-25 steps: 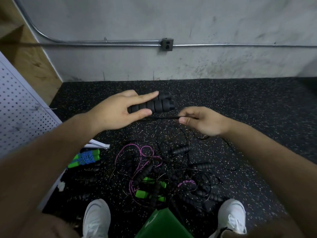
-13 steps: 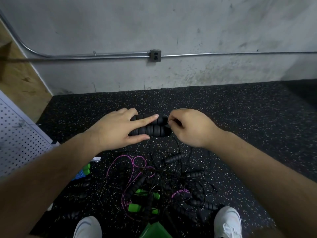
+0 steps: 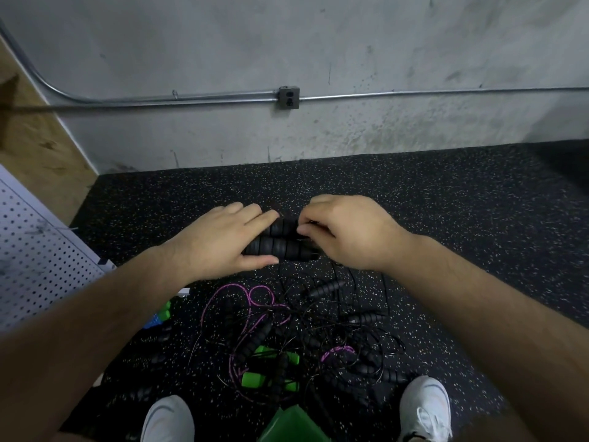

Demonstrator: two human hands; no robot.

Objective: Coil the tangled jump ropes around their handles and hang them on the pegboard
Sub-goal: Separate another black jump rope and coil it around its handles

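My left hand [image 3: 223,244] grips a pair of black ribbed jump rope handles [image 3: 280,247], held side by side above the floor. My right hand [image 3: 344,231] is at the handles' right end, fingers curled, pinching the thin black cord there. Below my hands a tangle of jump ropes [image 3: 296,333] lies on the floor: black ribbed handles, thin black cords, a pink cord [image 3: 255,295] and bright green handles [image 3: 255,378]. The white pegboard [image 3: 35,250] leans at the left edge.
A black speckled rubber floor [image 3: 446,218] meets a grey concrete wall with a metal conduit and outlet box [image 3: 288,97]. Green and blue handles [image 3: 161,314] lie by the pegboard's foot. My two white shoes [image 3: 425,406] and a green object [image 3: 291,425] are at the bottom edge.
My right hand, which held the cord stretched out to the right, has come in against the handles' end. My left hand has kept its grip on the handles.
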